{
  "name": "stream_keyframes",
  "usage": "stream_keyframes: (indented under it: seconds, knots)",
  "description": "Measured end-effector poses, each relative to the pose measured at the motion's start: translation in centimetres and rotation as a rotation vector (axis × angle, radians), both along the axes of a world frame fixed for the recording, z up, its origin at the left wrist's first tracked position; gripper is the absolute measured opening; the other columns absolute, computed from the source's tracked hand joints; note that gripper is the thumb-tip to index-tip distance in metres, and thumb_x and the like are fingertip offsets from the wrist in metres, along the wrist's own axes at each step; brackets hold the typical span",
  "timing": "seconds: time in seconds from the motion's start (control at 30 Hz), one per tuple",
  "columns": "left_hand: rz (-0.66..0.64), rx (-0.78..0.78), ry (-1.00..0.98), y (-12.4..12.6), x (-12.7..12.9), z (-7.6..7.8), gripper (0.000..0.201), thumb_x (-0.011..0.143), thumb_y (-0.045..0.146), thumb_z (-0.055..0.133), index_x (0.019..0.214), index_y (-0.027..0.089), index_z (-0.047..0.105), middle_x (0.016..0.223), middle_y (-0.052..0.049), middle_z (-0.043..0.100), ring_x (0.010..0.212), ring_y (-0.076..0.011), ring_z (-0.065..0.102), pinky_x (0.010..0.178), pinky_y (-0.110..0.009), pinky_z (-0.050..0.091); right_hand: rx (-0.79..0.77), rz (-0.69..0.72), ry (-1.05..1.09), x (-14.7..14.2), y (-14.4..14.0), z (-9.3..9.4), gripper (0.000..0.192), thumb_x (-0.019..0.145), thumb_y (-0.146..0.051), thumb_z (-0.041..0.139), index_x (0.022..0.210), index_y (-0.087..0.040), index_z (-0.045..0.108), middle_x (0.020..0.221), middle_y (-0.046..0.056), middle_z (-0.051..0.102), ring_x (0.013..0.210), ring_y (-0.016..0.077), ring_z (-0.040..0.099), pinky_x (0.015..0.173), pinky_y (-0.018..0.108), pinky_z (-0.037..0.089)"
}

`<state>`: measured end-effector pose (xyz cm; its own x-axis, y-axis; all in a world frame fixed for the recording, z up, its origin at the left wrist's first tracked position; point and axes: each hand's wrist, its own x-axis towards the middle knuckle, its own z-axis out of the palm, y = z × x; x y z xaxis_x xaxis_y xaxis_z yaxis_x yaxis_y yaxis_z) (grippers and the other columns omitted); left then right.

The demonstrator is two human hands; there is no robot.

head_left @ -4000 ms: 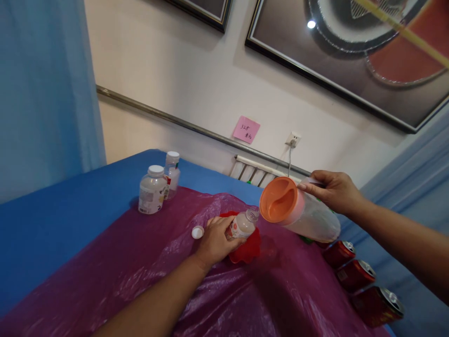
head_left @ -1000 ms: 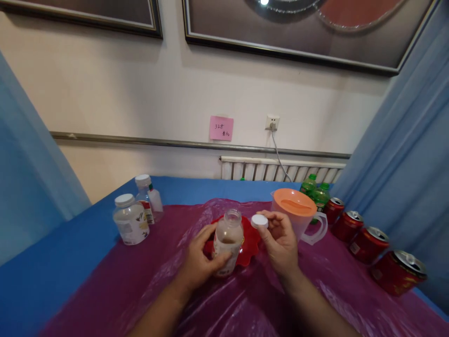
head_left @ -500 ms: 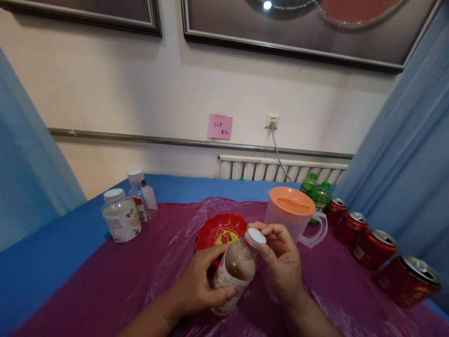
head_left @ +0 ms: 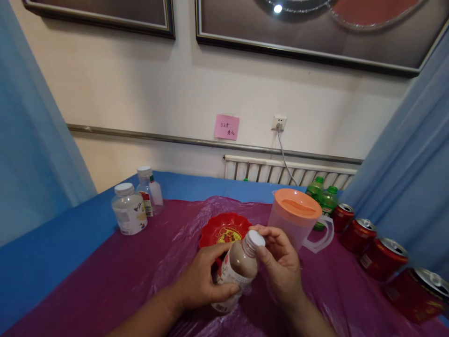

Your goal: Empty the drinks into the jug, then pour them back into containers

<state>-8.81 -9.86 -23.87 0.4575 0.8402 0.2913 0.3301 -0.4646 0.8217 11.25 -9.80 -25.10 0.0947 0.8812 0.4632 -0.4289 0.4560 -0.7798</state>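
A clear bottle [head_left: 244, 265] with a printed label and greyish-brown contents stands tilted to the right in front of me. My left hand [head_left: 206, 276] is wrapped around its body. On its neck sits a white cap [head_left: 255, 238], which the thumb and fingers of my right hand [head_left: 280, 262] pinch from the side. Behind the bottle lies a red scalloped dish [head_left: 210, 229] with a yellow pattern, partly covered by the bottle and my left hand. To the right of my right hand stands a clear pitcher [head_left: 286, 229] with an orange lid [head_left: 298, 204].
At the left are a white-capped jar [head_left: 130, 213] and a clear bottle [head_left: 156, 199]. Two green bottles [head_left: 328, 200] and a row of several red cans [head_left: 383, 257] line the right side. Purple plastic sheeting [head_left: 150, 262] covers part of the blue table [head_left: 38, 257].
The camera view has turned slightly left, so the surroundings sit farther right in the picture. Both hands keep their hold on the bottle and its cap.
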Motion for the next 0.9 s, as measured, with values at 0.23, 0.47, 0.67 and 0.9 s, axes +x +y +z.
stream_keyframes:
  seconds: [0.23,0.47,0.67,0.9]
  knots:
    - [0.007,0.016,0.019,-0.1,0.2,0.2,0.064,0.065,0.038,0.081,0.126,0.026,0.067,0.113,-0.005,0.075,0.1,-0.0276,0.07,0.09,-0.039,0.055,0.006,-0.071,-0.035,-0.1,0.2,-0.5,0.035,0.081,-0.03,0.083,0.112,-0.025,0.067,0.107,0.005,0.068,0.096,0.0192,0.066,0.086,0.032,0.055]
    - [0.011,0.016,0.033,-0.1,0.1,-0.1,0.068,0.064,0.039,0.082,0.129,0.026,0.066,0.119,-0.007,0.074,0.103,-0.0286,0.07,0.094,-0.041,0.054,0.016,-0.022,-0.057,-0.1,-0.4,-0.6,0.027,0.09,-0.032,0.073,0.116,-0.029,0.067,0.113,0.004,0.067,0.102,0.0195,0.064,0.088,0.032,0.054]
    - [0.025,0.026,0.049,0.0,-0.1,-0.5,0.067,0.063,0.04,0.083,0.126,0.025,0.066,0.116,-0.007,0.074,0.102,-0.029,0.069,0.093,-0.043,0.054,0.028,-0.033,-0.033,-0.3,-0.6,-0.8,0.027,0.091,-0.03,0.073,0.117,-0.029,0.067,0.117,0.005,0.067,0.107,0.0195,0.064,0.091,0.033,0.053]
    - [0.007,0.02,0.011,-0.2,0.2,0.1,0.063,0.063,0.038,0.083,0.123,0.025,0.068,0.112,-0.006,0.075,0.099,-0.0276,0.07,0.09,-0.04,0.055,-0.009,-0.041,0.002,0.2,-0.4,-1.2,0.027,0.091,-0.028,0.072,0.118,-0.028,0.069,0.124,0.008,0.068,0.112,0.0222,0.066,0.092,0.035,0.055]
